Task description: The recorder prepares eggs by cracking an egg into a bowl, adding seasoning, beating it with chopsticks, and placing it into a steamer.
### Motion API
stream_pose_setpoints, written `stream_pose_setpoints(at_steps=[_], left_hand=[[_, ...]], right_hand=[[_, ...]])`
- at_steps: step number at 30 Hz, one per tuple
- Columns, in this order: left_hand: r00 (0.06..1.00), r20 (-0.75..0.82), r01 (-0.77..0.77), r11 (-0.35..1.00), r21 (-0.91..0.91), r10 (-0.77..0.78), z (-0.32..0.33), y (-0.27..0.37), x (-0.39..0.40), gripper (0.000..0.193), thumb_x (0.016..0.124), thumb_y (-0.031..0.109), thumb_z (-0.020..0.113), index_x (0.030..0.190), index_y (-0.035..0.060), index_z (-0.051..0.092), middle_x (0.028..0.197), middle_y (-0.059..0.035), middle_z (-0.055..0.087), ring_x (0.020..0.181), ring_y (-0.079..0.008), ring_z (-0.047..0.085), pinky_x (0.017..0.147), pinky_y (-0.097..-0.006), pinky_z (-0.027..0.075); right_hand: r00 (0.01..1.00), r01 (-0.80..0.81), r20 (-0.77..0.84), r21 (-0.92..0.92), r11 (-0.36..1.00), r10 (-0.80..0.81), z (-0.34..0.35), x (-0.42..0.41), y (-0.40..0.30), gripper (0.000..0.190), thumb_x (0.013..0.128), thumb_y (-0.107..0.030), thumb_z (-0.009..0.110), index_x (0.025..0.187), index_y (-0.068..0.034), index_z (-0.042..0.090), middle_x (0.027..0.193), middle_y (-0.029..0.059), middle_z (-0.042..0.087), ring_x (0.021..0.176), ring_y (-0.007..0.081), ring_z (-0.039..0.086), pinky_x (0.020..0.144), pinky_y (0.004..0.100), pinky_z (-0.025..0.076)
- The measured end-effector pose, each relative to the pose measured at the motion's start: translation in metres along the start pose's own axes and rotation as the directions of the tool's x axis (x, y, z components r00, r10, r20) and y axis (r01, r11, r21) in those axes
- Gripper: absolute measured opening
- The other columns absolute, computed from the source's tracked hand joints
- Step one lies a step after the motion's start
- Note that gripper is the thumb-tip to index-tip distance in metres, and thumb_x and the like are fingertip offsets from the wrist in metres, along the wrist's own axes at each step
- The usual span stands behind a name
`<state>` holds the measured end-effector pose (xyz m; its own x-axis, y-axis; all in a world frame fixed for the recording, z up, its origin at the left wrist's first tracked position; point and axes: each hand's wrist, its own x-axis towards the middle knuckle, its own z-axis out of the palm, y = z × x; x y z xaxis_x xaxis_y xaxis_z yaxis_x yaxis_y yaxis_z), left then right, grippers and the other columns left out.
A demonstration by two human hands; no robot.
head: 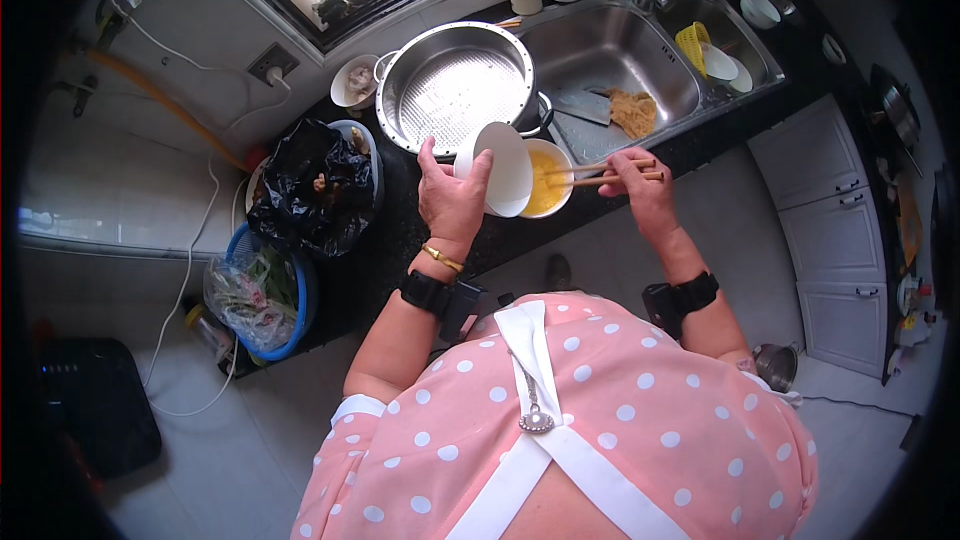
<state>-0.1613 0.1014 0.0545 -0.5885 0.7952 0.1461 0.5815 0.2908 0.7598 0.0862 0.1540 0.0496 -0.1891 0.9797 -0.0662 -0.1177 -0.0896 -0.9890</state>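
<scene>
My left hand (452, 191) grips a white bowl (504, 169) and tilts it on its side over the rim of a second white bowl (570, 199). Beaten egg (547, 184), bright yellow, fills part of that second bowl. Two wooden chopsticks (611, 172) are held in my right hand (637, 180), slightly apart, with their tips in the egg. Behind the bowls stands a wide, round steel pan (461, 86) with a dimpled bottom. The tilted bowl covers the left part of the egg bowl. What the tilted bowl contains cannot be fully seen.
A steel sink (600, 34) holds a cleaver (585, 105) and a tan cloth (632, 112). To the left are a small bowl of pale meat (358, 81), a black plastic bag (315, 180) in a basin, and a blue basket (304, 315) with bagged greens. A white cable (196, 232) hangs nearby.
</scene>
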Motion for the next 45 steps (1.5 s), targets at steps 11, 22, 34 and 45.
stream_pose_setpoints(at_steps=[11, 22, 34, 45], left_hand=[[0.856, 0.397, 0.517, 0.561, -0.646, -0.331, 0.000, -0.021, 0.000, 0.054, 0.084, 0.035, 0.058, 0.125, 0.0035, 0.040, 0.097, -0.0077, 0.060, 0.078, -0.0144, 0.061, 0.054, -0.0236, 0.048], [0.877, 0.367, 0.479, 0.512, -0.713, -0.310, -0.030, -0.030, 0.003, 0.049, 0.085, 0.033, 0.053, 0.123, 0.0039, 0.042, 0.104, -0.0093, 0.059, 0.086, -0.0163, 0.062, 0.061, -0.0276, 0.054], [0.875, 0.333, 0.476, 0.507, -0.718, -0.351, -0.035, -0.045, -0.005, 0.051, 0.084, 0.033, 0.056, 0.122, 0.0032, 0.042, 0.104, -0.0097, 0.058, 0.086, -0.0157, 0.062, 0.060, -0.0259, 0.053], [0.772, 0.483, 0.627, 0.366, -0.688, -0.414, -0.034, -0.045, -0.010, 0.045, 0.085, 0.038, 0.052, 0.118, 0.0079, 0.049, 0.100, -0.0080, 0.062, 0.084, -0.0163, 0.063, 0.062, -0.0294, 0.052]], right_hand=[[0.999, 0.025, -0.030, -0.012, 1.000, -0.025, 0.001, 0.000, -0.004, 0.018, 0.090, -0.016, 0.055, 0.088, 0.001, 0.060, 0.079, 0.0067, 0.061, 0.065, 0.0124, 0.061, 0.059, 0.0251, 0.055], [1.000, 0.008, -0.028, -0.007, 1.000, -0.008, 0.004, 0.000, -0.005, 0.016, 0.090, -0.015, 0.055, 0.088, 0.001, 0.060, 0.078, 0.0057, 0.060, 0.066, 0.0119, 0.060, 0.059, 0.0242, 0.055], [0.997, 0.037, -0.062, 0.008, 0.999, -0.036, 0.008, 0.005, -0.001, 0.017, 0.090, -0.016, 0.057, 0.088, 0.001, 0.060, 0.076, 0.0052, 0.060, 0.064, 0.0105, 0.060, 0.056, 0.0232, 0.055], [0.999, -0.018, 0.038, -0.011, 1.000, 0.019, 0.008, 0.002, -0.004, 0.016, 0.090, -0.015, 0.056, 0.088, 0.001, 0.060, 0.076, 0.0052, 0.060, 0.065, 0.0105, 0.060, 0.057, 0.0231, 0.055]])
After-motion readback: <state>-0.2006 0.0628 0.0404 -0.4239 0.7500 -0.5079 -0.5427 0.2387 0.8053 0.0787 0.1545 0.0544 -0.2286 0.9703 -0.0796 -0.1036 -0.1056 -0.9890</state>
